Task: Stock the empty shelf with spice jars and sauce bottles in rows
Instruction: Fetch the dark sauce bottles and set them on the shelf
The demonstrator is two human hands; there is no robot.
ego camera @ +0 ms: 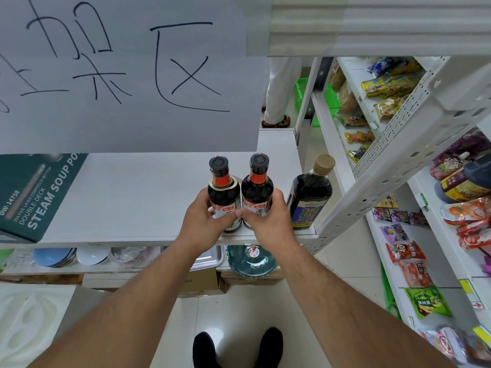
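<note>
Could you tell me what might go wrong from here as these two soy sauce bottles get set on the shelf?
Both soy sauce bottles stand close to the shelf's front edge; a nudge could tip them off. The right hand is near the gold-capped bottle and could bump it on withdrawal. The left hand holds its bottle low, so it may wobble.

A large white paper sign [127,73] with handwritten black characters is hung at far left. A dark green steam soup pot box [34,195] is seen at left. Below, blue and white bowls [70,256] and a teal glass-lidded dish [252,260] are stored. At right, snack packets [409,264] are laid on a white rack [398,144]. A green basket [303,86] is seen far off.
</note>
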